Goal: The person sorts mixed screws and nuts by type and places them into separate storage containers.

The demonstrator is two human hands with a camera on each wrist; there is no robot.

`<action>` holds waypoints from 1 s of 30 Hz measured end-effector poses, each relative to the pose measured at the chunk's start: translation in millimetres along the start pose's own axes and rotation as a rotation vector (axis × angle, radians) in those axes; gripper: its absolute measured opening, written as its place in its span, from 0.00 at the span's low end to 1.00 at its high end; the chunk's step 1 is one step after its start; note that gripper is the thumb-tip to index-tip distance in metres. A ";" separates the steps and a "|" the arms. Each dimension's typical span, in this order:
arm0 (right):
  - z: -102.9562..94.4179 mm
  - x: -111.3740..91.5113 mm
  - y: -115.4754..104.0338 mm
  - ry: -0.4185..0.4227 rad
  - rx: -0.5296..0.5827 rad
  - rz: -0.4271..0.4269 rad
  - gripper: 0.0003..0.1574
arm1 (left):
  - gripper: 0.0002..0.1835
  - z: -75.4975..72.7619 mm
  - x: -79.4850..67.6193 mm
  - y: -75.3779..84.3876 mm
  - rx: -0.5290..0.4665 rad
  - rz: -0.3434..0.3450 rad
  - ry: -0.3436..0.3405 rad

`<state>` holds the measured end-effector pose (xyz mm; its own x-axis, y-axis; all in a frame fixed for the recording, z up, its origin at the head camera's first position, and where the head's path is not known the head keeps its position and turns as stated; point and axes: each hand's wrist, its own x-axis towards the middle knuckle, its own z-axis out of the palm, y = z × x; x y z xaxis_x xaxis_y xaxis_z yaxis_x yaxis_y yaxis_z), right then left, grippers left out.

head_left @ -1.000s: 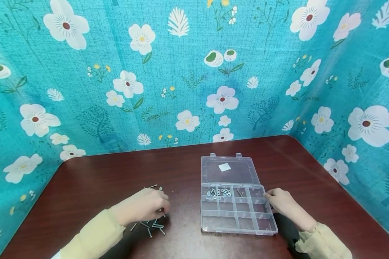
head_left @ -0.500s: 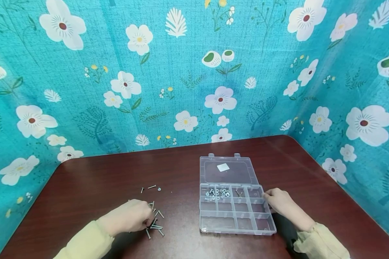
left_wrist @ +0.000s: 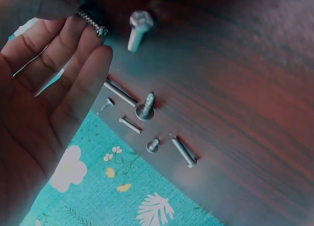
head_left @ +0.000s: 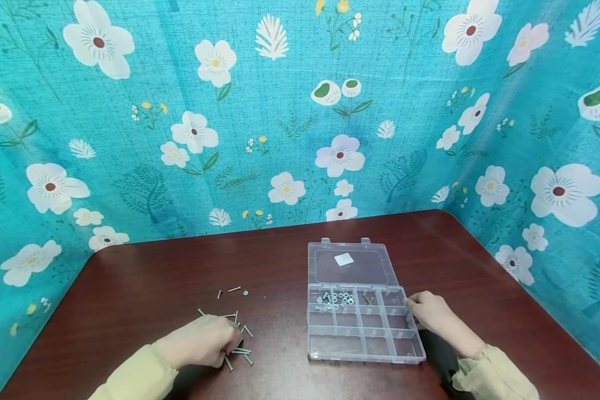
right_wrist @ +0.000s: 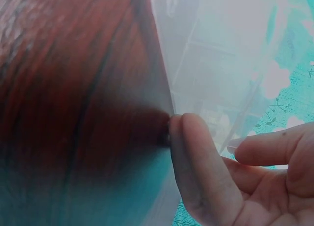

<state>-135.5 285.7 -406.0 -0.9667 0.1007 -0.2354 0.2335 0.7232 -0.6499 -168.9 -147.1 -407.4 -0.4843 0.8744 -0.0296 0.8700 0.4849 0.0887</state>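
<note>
My left hand (head_left: 203,340) is low over a loose group of metal screws (head_left: 242,351) on the table. In the left wrist view, its thumb and fingertips close on a small threaded screw (left_wrist: 93,23); part of the pinch is in shadow. Several other screws (left_wrist: 184,152) lie or stand on their heads nearby. My right hand (head_left: 432,312) holds the right side wall of a clear plastic compartment box (head_left: 337,355), thumb and fingers on its edge (right_wrist: 169,88). Inside the box's back row are short screws (head_left: 326,297), nuts or washers (head_left: 350,300) and a few thin screws (head_left: 368,300).
The box's clear lid (head_left: 352,266) lies folded back behind it, with a white label (head_left: 344,259). Two small screws (head_left: 234,289) and a round-headed one (head_left: 245,293) lie farther back on the dark table (head_left: 270,261). A blue flowered cloth (head_left: 280,111) hangs behind.
My left hand has moved left and toward me, down into the screws, uncovering those at the back. My right hand stays on the box, which has not moved.
</note>
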 end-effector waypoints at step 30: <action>0.3 -1.0 -2.1 -0.001 -0.022 -0.001 0.21 | 0.09 -28.2 74.2 33.0 -0.617 -0.142 0.101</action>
<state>-135.0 283.9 -404.6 -0.9666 0.0993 -0.2361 0.2307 0.7381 -0.6341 -178.8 -66.8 -378.7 -0.6236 0.7817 0.0083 0.5984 0.4704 0.6485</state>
